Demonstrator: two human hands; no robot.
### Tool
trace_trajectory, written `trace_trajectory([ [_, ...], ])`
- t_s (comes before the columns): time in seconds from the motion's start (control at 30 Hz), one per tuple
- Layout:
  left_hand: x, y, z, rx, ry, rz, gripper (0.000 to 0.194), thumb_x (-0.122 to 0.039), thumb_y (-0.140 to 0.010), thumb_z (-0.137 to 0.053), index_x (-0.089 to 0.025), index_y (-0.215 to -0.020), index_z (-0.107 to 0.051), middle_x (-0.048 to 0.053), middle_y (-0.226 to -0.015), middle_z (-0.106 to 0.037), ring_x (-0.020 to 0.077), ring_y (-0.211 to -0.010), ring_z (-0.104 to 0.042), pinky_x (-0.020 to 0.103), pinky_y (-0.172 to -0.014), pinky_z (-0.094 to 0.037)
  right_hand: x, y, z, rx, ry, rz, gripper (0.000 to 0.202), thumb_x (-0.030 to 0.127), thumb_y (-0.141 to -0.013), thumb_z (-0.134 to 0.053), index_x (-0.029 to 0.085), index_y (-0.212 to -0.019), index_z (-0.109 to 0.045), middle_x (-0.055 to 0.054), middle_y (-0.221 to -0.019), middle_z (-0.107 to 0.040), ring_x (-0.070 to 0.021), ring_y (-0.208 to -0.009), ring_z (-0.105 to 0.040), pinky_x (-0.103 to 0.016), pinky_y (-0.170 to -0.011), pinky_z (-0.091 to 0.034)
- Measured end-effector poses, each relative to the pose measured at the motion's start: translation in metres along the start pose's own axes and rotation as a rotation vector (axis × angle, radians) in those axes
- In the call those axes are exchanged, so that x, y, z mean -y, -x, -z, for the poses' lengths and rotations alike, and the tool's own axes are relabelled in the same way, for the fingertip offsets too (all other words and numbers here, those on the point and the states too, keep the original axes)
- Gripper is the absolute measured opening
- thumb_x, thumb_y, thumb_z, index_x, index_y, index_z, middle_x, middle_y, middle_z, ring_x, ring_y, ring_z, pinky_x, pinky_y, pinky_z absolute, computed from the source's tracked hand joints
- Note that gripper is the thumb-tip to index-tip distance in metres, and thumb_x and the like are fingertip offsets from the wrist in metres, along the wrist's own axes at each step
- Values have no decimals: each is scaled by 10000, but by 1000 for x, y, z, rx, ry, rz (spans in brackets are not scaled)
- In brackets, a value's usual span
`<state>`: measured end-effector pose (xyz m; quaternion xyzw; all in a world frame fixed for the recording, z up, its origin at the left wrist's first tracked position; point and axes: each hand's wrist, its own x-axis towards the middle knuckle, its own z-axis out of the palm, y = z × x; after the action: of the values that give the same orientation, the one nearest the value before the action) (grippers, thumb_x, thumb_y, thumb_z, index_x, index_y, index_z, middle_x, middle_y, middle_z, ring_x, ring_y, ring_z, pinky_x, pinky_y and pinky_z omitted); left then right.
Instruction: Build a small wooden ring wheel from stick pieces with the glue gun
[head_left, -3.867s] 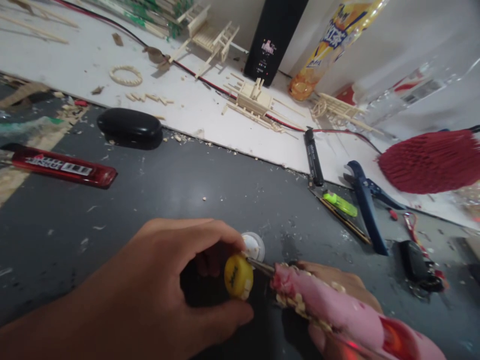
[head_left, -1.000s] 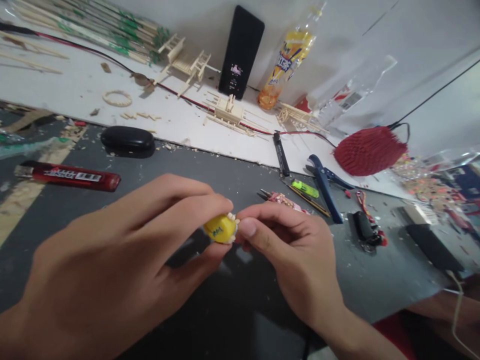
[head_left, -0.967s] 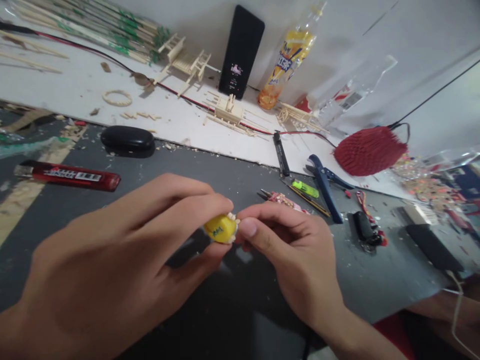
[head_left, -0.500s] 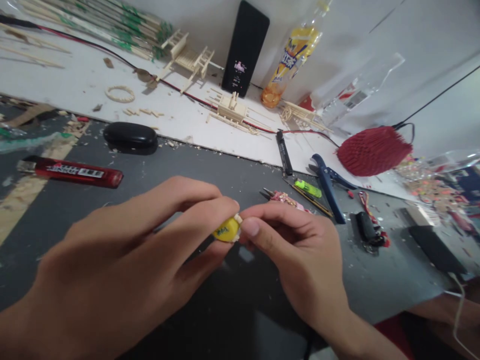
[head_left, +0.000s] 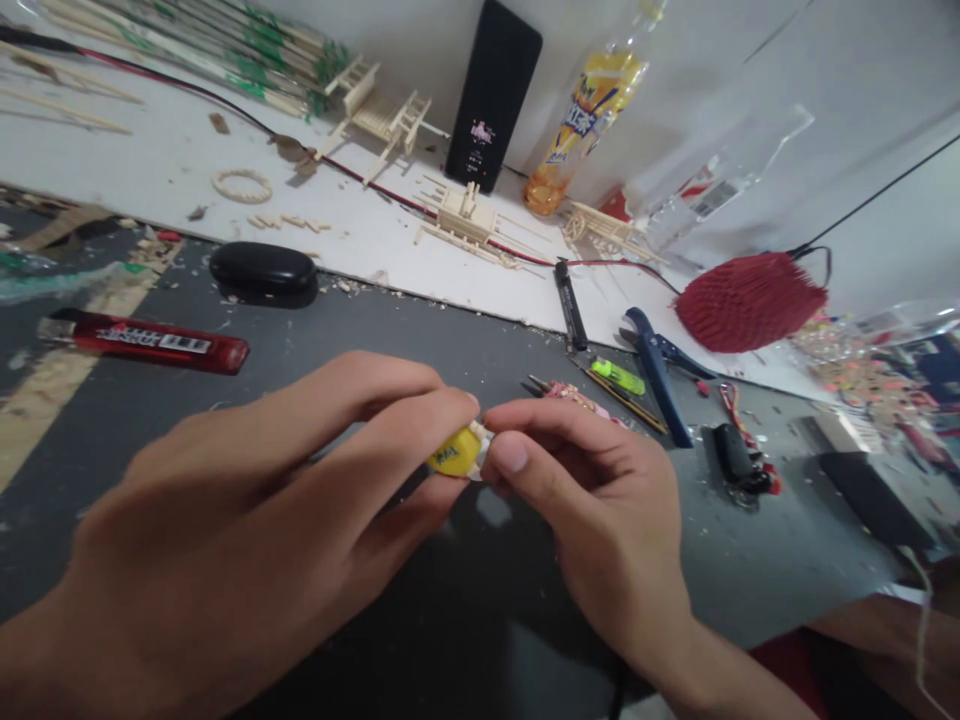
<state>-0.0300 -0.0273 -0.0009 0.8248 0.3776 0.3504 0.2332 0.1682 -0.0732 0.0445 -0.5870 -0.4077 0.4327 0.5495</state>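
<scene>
A yellow bottle cap [head_left: 456, 455] with dark lettering is pinched between the fingers and thumb of my left hand [head_left: 300, 500], which covers its left part. Small pale pieces [head_left: 478, 432] sit along the cap's right edge. Right there, the thumb and forefinger of my right hand [head_left: 600, 510] are pressed together; whatever lies between their tips is too small and hidden to make out. Both hands are held over the dark grey tabletop [head_left: 420, 340]. Just beyond the right hand lie pliers [head_left: 574, 395] with pink patterned handles.
A red utility knife [head_left: 150, 342] and a black case [head_left: 262, 270] lie to the left. Small wooden models [head_left: 465, 220], a phone [head_left: 493, 100] and a drink bottle [head_left: 589, 120] stand along the back. Blue cutters [head_left: 660, 375] and a green lighter-like item [head_left: 617, 376] are on the right.
My right fingertips have drawn slightly right from the cap, so more of its pale edge shows. The cap has turned a little in my left hand.
</scene>
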Motion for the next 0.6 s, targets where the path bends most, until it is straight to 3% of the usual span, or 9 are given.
trace_trajectory([
  [0.1,0,1,-1,-115,-155,-94,393,-349,-1047,-709,-472,-1419,-671,-76,-1314,-850,257,-978,-881,360,-1040,-649,-2,-1,1,9,12,35,142,140,-832,-936,272,-785,-909,30,-682,-820,-105,-598,-726,-163,-606,-621],
  [0.3,1,2,1,-63,-126,-73,444,-386,-1019,-751,-523,-1439,-702,-72,-1315,-852,254,-995,-882,312,-897,-697,-2,-1,2,32,95,83,162,113,-825,-922,268,-785,-902,23,-694,-826,-130,-619,-744,-191,-593,-615],
  [0.6,3,2,4,-41,-106,-103,479,-347,-1009,-736,-523,-1452,-690,-73,-1320,-854,247,-969,-887,304,-875,-696,-1,1,2,45,49,25,214,78,-807,-942,287,-777,-906,43,-702,-830,-114,-634,-756,-156,-618,-624],
])
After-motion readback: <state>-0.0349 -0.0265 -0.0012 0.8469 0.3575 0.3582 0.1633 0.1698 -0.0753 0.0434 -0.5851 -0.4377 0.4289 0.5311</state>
